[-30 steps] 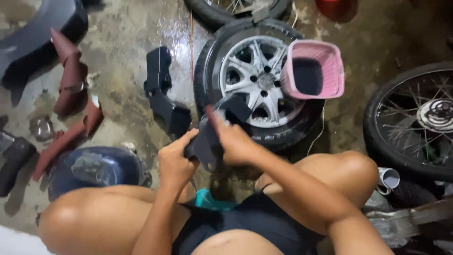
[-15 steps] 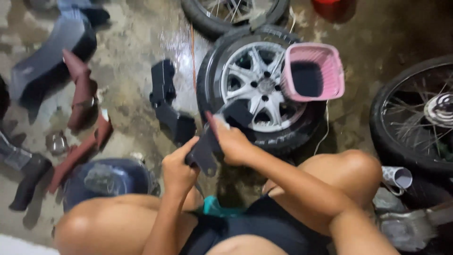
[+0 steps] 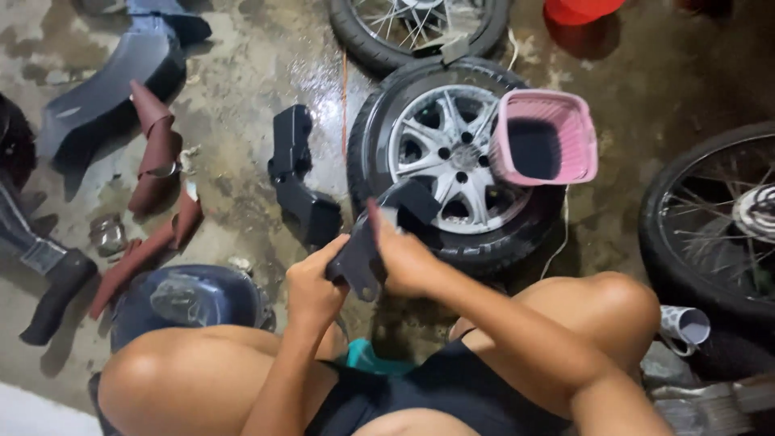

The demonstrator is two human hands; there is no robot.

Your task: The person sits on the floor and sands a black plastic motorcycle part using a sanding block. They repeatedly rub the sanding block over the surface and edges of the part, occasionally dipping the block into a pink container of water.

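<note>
Both of my hands grip a black plastic motorcycle part [image 3: 359, 258] held above my knees. My left hand [image 3: 311, 287] clasps its lower left end. My right hand [image 3: 404, 258] wraps its right side, fingers pointing up over it. The part's upper end [image 3: 416, 200] sticks out over a small car tyre with a silver alloy rim [image 3: 444, 157] lying flat on the wet concrete floor. A pink plastic basket [image 3: 545, 137] rests on the tyre's right side.
A black plastic cover [image 3: 295, 182] lies left of the tyre. Dark red panels [image 3: 157, 153] and a blue-grey fender [image 3: 109, 89] lie at left. A dark blue shell [image 3: 186, 303] sits by my left knee. Spoked wheels [image 3: 718, 234] stand at right and at top [image 3: 420, 24].
The view has shifted slightly, so the floor items sit further right in frame. My hands keep hold of the black part and have turned it a little.
</note>
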